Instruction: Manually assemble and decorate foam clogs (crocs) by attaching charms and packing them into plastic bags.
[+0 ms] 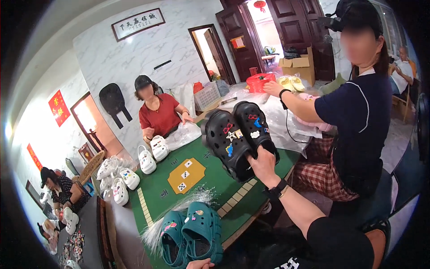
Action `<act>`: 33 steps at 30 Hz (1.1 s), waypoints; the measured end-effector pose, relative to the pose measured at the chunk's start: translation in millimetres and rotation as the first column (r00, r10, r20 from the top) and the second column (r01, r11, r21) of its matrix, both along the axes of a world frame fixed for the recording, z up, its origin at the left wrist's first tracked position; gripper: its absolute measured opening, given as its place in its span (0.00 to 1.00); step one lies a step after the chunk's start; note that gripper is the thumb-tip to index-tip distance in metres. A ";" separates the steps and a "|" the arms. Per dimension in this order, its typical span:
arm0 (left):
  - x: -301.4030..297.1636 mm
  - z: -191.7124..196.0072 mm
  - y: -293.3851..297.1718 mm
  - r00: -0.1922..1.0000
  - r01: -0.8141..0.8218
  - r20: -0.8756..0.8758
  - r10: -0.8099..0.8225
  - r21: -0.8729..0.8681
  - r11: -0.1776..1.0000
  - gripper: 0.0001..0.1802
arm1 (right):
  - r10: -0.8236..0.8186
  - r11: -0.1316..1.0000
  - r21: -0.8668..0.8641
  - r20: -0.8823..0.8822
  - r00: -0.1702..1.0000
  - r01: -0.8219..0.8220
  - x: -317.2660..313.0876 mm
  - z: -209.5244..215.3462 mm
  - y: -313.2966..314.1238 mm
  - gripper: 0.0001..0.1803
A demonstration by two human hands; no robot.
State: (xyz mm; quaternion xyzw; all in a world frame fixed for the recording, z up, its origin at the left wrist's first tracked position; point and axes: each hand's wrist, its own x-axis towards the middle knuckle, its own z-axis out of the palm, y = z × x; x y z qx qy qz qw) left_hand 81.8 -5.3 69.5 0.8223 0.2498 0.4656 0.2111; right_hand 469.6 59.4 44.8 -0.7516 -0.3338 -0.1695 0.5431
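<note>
My right hand [263, 167] grips a pair of black clogs [227, 140] by their heel ends, holding them up above the right side of the table. Colourful charms sit on their uppers, among them red glasses, a star and a blue figure. My left hand [200, 264] shows only in part at the lower edge, close to the heels of a pair of teal clogs [201, 228]; most of its fingers are cut off. The teal pair stands on the near end of the table, with charms on its toes. Beside it lies a bundle of clear plastic strands [154, 235].
White clogs [147, 161] stand along the green table's [148, 193] left and far edges. Across the table a person in red [162, 114] handles clear plastic. At right, a person in dark clothes [358, 116] reaches toward a red bag [260, 83]. A side table [92, 242] holds loose charms.
</note>
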 end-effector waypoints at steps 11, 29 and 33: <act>4.6 0.4 -0.4 1.000 0.002 -0.015 -0.002 -0.018 1.000 0.04 | 0.889 0.459 0.787 -0.406 0.213 -0.413 -0.4 0.0 -20.5 0.16; -0.2 -12.5 8.8 1.000 0.002 -0.031 -0.002 -0.004 1.000 0.04 | 0.951 0.291 -0.938 0.305 -0.055 -0.187 102.5 84.0 68.3 0.10; 2.0 -15.9 4.5 0.999 0.019 -0.027 -0.020 -0.035 0.999 0.05 | 0.826 0.556 -0.829 0.559 -0.072 -0.060 118.0 64.6 96.1 0.04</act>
